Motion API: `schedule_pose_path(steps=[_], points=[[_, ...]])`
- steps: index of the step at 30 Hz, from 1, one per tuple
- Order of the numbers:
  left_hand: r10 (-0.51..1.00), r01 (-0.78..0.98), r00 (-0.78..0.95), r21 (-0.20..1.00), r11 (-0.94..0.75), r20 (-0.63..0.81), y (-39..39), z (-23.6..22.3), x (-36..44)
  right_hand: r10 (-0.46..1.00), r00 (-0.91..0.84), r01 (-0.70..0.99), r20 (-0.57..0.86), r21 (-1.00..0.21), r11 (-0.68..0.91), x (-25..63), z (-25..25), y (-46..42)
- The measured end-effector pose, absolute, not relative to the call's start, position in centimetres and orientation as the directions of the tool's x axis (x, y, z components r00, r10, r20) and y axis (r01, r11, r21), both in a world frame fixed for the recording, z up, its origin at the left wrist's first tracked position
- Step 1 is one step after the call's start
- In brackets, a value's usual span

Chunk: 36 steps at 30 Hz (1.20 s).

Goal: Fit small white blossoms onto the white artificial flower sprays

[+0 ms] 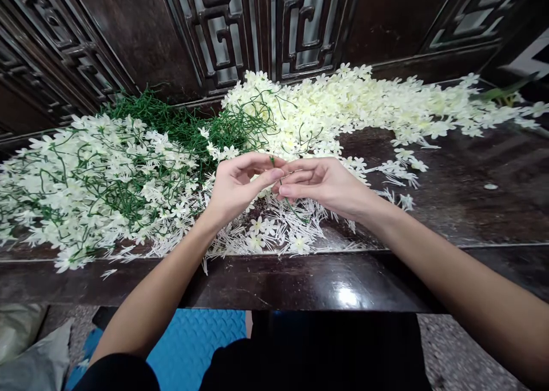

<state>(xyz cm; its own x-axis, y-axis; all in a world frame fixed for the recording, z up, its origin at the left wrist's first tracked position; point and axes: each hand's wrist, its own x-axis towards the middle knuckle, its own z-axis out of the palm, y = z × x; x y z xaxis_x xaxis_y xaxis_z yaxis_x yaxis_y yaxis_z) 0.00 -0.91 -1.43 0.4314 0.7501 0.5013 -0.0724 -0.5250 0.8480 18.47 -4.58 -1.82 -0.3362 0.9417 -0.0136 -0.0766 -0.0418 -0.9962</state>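
Observation:
My left hand (238, 185) and my right hand (319, 182) meet over the front of a dark wooden bench, fingertips almost touching. A thin green artificial flower stem (291, 208) is pinched between the left thumb and fingers, its lower end slanting down to the right. The right thumb and fingers are closed at the same stem; whether they hold a further small piece is hidden. Below the hands lie white plastic stamen sticks (295, 225) and a few loose white flowers (256, 241). Behind them is a tangle of bare green stems (231, 129).
A heap of white flowers on green stems (107, 174) spreads over the left side. Cream-yellow blossoms (377, 102) run along the back to the right. The dark wooden bench (472, 208) backs onto carved lattice panels (223, 36). A blue mat (201, 345) lies below.

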Motion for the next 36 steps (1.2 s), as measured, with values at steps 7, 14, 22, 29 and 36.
schedule_pose_path(steps=[7, 14, 22, 29, 36], points=[[0.835, 0.098, 0.24, 0.843, -0.528, 0.495, 0.7, -2.3, -1.3, 0.919, -0.355, 0.515, 0.17, -0.785, 0.344, 19.4, -2.2, -4.2], [0.809, 0.141, 0.173, 0.798, -0.585, 0.562, 0.4, -2.3, -1.0, 0.914, -0.378, 0.588, 0.149, -0.724, 0.361, 19.1, -3.1, -4.1], [0.808, 0.15, 0.232, 0.801, -0.58, 0.541, -1.1, -1.6, 0.1, 0.978, -0.06, 0.474, 0.197, -0.857, 0.202, 18.9, -1.4, -4.4], [0.747, 0.279, 0.462, 0.721, -0.634, 0.478, -1.3, -2.1, 0.1, 0.988, -0.054, 0.209, 0.145, -0.966, 0.153, 18.7, -1.2, -4.8], [0.777, 0.278, 0.431, 0.752, -0.598, 0.459, -1.4, -1.7, 0.2, 0.984, -0.132, 0.13, 0.122, -0.982, 0.139, 19.0, -0.9, -4.7]])
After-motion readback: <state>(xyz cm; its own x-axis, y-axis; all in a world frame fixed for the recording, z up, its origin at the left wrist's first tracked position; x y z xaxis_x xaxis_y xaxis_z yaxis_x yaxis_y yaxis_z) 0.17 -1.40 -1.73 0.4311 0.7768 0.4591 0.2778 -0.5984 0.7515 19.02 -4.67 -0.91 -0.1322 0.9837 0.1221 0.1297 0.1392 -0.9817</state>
